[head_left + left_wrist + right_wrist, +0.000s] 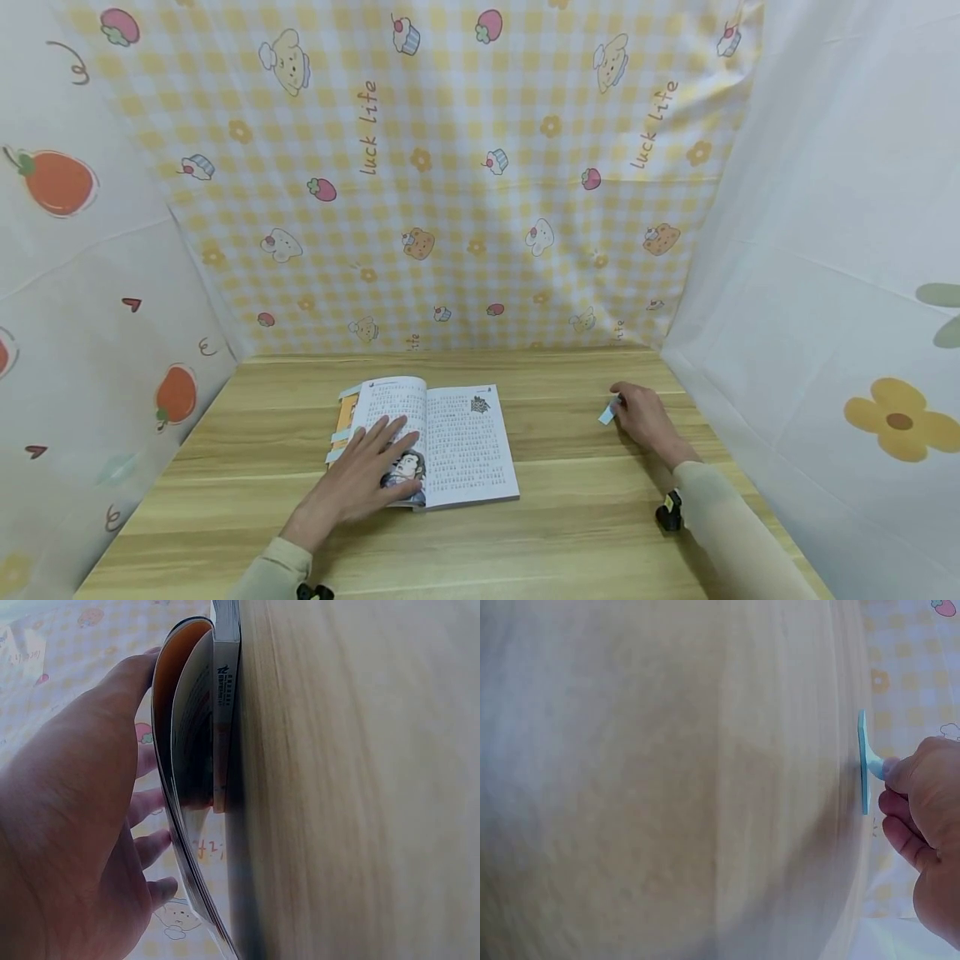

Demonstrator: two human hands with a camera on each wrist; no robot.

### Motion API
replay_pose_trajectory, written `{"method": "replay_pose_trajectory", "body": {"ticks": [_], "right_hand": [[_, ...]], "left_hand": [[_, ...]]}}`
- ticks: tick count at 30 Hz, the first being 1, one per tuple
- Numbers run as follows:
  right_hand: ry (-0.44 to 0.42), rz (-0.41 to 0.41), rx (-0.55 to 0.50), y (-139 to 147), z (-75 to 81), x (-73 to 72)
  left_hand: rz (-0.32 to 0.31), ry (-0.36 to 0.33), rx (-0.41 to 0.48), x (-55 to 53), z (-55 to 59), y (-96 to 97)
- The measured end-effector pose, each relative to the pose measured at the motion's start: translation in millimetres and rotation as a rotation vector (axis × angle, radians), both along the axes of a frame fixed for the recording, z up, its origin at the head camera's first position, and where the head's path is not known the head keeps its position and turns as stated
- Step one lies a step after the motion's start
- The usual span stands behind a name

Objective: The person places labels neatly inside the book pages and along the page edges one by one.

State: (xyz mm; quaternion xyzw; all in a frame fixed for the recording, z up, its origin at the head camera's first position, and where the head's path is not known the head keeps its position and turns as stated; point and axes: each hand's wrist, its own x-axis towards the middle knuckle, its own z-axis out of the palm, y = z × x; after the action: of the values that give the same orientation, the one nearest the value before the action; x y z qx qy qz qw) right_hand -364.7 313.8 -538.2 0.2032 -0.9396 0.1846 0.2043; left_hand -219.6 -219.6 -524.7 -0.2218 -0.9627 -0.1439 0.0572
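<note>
An open book (468, 450) lies on the table, text on both pages and a drawn figure on the left one. My left hand (363, 475) rests on the left page with its fingers spread. The left wrist view shows that hand (82, 795) against the arched pages (191, 866). Off to the right, my right hand (647, 421) pinches a light-blue sticky note (607, 414). In the right wrist view, thumb and finger of the right hand (930, 817) hold the top sheet bent up from a thin light-blue sticky note pad (864, 795) on the table.
Several light-blue tabs (341, 435) stick out from the book's left edge, by an orange cover (347, 411). The wooden table (465, 550) meets a checked cloth (465, 275) at the back. White cloths hang left (75, 333) and right (795, 292).
</note>
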Motion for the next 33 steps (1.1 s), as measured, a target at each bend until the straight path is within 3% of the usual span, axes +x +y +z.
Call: {"method": "replay_pose_trajectory", "body": {"ticks": [13,33], "right_hand": [[-0.038,-0.042,-0.030,2.3,4.0,-0.2],[-0.064,-0.030,0.045,5.4,5.5,1.6]], "left_hand": [[0.002,-0.012,-0.002,-0.3,1.0,0.4],[0.002,-0.003,0.009,0.5,1.8,0.8]]}}
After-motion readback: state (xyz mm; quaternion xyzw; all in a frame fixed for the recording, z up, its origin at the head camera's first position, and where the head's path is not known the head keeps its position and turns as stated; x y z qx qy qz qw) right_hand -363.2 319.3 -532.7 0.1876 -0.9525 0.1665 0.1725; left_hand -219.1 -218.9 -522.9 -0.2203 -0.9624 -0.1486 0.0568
